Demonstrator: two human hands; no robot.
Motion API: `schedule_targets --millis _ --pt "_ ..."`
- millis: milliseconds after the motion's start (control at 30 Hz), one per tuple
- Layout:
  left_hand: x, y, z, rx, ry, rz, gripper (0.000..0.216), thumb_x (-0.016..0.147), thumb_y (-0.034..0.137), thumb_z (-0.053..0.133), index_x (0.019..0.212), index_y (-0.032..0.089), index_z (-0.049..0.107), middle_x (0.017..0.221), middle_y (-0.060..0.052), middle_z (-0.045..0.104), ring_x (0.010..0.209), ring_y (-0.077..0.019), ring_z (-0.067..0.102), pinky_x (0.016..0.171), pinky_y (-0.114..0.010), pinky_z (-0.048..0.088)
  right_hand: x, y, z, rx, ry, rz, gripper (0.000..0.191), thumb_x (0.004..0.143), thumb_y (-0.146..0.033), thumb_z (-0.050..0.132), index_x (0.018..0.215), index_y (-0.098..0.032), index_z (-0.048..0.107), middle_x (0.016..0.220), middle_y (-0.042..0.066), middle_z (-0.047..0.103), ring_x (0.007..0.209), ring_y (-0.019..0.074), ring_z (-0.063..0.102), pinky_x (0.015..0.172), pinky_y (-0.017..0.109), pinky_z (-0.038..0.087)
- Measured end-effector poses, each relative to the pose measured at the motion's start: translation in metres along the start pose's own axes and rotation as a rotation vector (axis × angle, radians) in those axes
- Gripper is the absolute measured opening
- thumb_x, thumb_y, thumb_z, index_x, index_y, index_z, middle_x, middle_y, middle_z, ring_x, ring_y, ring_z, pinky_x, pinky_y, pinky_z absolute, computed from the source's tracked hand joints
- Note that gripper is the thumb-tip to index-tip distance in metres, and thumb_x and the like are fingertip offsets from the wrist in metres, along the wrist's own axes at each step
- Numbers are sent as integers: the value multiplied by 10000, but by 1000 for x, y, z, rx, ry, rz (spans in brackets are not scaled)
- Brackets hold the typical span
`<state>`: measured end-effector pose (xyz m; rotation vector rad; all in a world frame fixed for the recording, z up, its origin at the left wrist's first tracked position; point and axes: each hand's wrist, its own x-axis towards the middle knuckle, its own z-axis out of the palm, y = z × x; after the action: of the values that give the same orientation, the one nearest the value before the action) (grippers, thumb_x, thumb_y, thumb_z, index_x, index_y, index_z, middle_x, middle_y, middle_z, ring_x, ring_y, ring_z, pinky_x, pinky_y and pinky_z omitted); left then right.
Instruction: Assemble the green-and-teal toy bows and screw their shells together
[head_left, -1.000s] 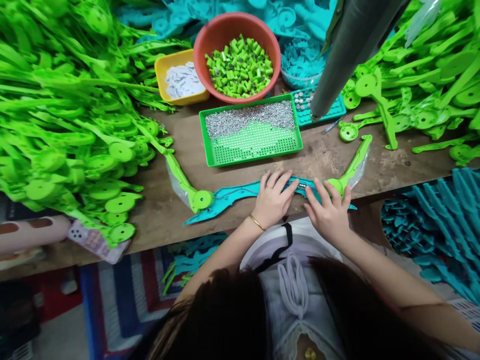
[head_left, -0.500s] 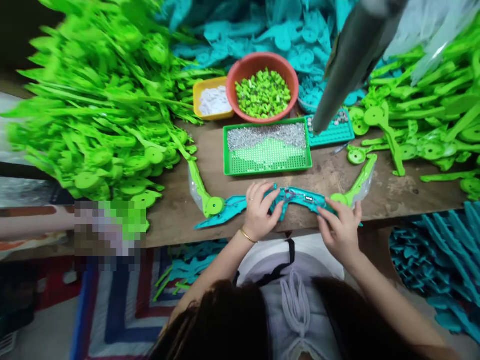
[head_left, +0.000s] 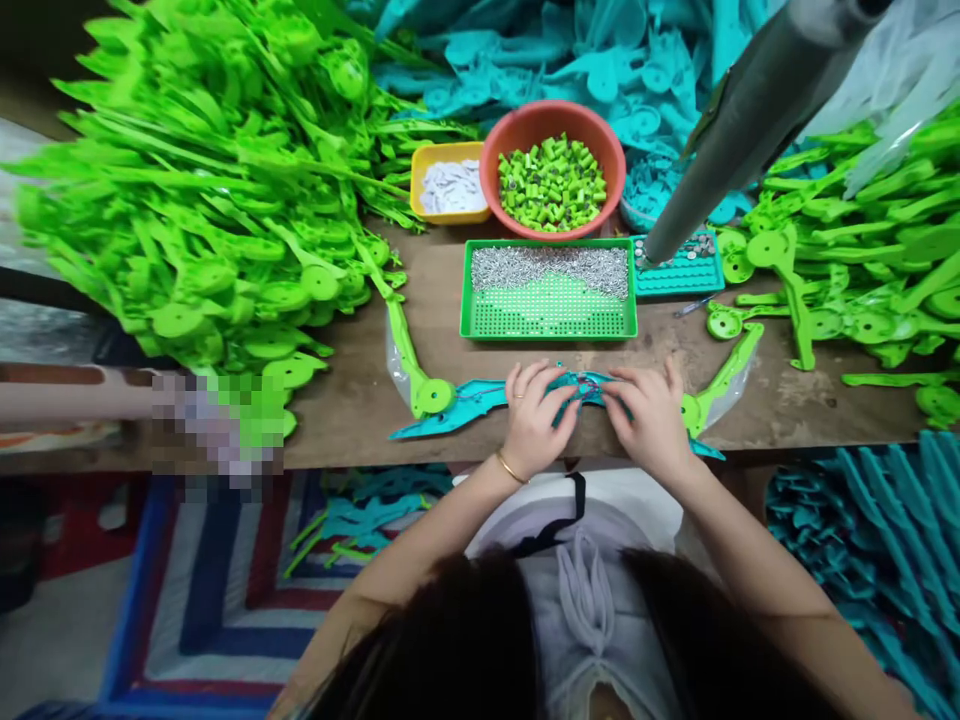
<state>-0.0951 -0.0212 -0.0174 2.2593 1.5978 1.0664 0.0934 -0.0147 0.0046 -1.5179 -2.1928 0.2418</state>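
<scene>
A teal bow-shaped plastic shell (head_left: 476, 400) lies along the table's front edge, with thin dark wires (head_left: 587, 384) in its middle. Bent green plastic arms, the left one (head_left: 405, 350) and the right one (head_left: 726, 375), meet its two ends, each with some clear film on it. My left hand (head_left: 536, 420) grips the shell just left of the middle, fingers curled over it. From the other side my right hand (head_left: 645, 418) has its fingertips closed at the shell's middle, by the wires. The fingertips of both hands partly hide what they press.
Behind the shell stand a green tray (head_left: 549, 332) of small metal screws, a red bowl (head_left: 491, 190) of green pieces, a yellow tub (head_left: 450, 215) and a teal tray (head_left: 679, 283). A grey pole (head_left: 720, 150) slants down. Another person's blurred hand (head_left: 225, 430) is at left.
My right hand has moved left from the shell's right part to its middle, close to my left hand. The view has shifted slightly.
</scene>
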Motion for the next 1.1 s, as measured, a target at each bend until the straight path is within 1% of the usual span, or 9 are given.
schedule_targets --millis 133,333,533,633,833,900,967,1033,1100 --pt "5 5 8 1 -21 28 120 906 279 606 961 230 701 1172 -67 682 1246 -252 537 1144 -517 311 6 -2 8 -34 -79 29 176 953 -314 510 1015 -242 658 1122 55 702 1061 232 613 1164 554 180" --pt "15 10 15 -1 -155 -23 119 906 274 596 896 232 707 1212 -63 666 1270 -273 504 1145 -543 275 3 1 8 -43 -64 95 164 940 -303 510 905 -218 646 1096 70 696 1062 240 602 1157 556 201" --pt "20 17 17 0 -191 -96 108 887 220 595 860 225 699 1193 -55 675 1253 -281 506 1141 -551 273 6 1 8 -51 -103 128 169 933 -291 517 927 -212 666 1135 89 688 1074 256 594 1149 582 210" --pt "22 20 18 11 -219 -130 88 870 217 609 857 222 696 1194 -64 670 1258 -290 498 1135 -554 279 9 0 8 -45 -121 137 181 933 -278 507 896 -211 672 1124 88 694 1065 256 592 1150 583 208" --pt "24 20 22 23 -223 -144 72 847 199 623 863 217 691 1204 -69 657 1260 -291 495 1128 -546 295 15 1 7 -60 -177 125 162 917 -235 522 866 -195 671 1139 78 703 1060 262 595 1141 569 223" --pt "23 20 23 28 -210 -115 96 863 197 600 853 218 692 1202 -66 661 1259 -287 499 1129 -546 293 16 2 8 -41 -176 148 159 914 -234 529 864 -197 676 1116 71 711 1052 261 604 1135 565 237" --pt "19 19 22 38 -203 -45 128 885 207 569 875 216 696 1212 -68 665 1261 -287 503 1139 -562 273 16 4 9 -5 -170 178 159 910 -236 534 855 -202 679 1089 67 718 1041 258 613 1125 557 257" --pt "15 17 20 48 -211 33 157 901 247 553 938 209 701 1229 -84 664 1262 -297 507 1154 -598 232 17 5 10 34 -160 201 163 908 -238 532 843 -207 678 1074 66 723 1037 255 617 1118 548 270" --pt "12 15 18 51 -236 82 216 905 317 564 1023 195 697 1241 -113 662 1267 -320 506 1158 -643 192 17 5 10 67 -156 212 168 908 -238 525 835 -213 675 1068 65 723 1040 251 617 1115 538 274"
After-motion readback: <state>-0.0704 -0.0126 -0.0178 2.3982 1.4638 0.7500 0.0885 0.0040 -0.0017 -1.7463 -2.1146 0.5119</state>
